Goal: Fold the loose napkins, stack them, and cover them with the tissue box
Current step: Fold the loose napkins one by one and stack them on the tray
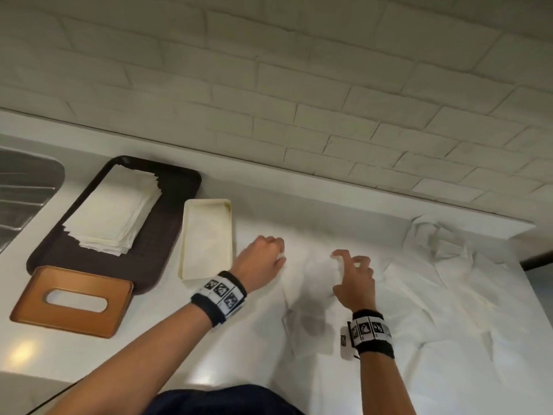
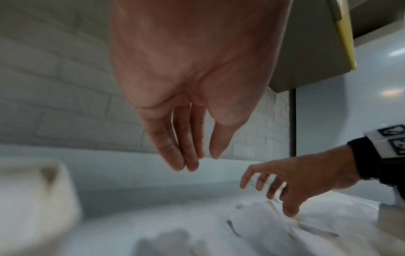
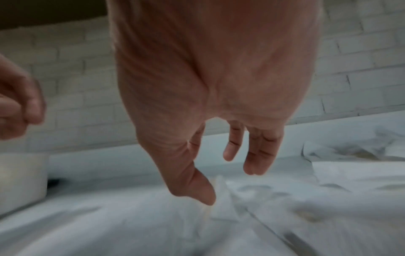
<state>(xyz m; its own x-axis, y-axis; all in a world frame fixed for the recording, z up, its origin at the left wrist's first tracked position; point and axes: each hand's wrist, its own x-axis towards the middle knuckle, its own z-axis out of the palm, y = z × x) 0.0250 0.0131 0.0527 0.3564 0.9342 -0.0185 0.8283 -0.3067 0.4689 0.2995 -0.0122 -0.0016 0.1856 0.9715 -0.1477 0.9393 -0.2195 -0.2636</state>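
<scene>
Several loose white napkins (image 1: 419, 298) lie rumpled over the right half of the white counter. One napkin (image 1: 311, 283) lies between my hands. My left hand (image 1: 269, 256) hovers at its left edge, and in the left wrist view the left hand (image 2: 200, 161) hangs with straight fingers and holds nothing. My right hand (image 1: 350, 268) is spread over the napkin's right side, with its thumb (image 3: 206, 194) beside a raised crease (image 3: 221, 199). A stack of folded napkins (image 1: 110, 211) rests on a dark tray (image 1: 179, 187). The brown tissue box cover (image 1: 71, 301) lies in front of the tray.
A cream shallow box base (image 1: 206, 238) sits between the tray and my left hand. A steel sink drainboard (image 1: 24, 190) is at the far left. A crumpled napkin (image 1: 434, 235) lies against the white brick wall (image 1: 299, 85). The counter edge (image 1: 526, 265) drops off at the right.
</scene>
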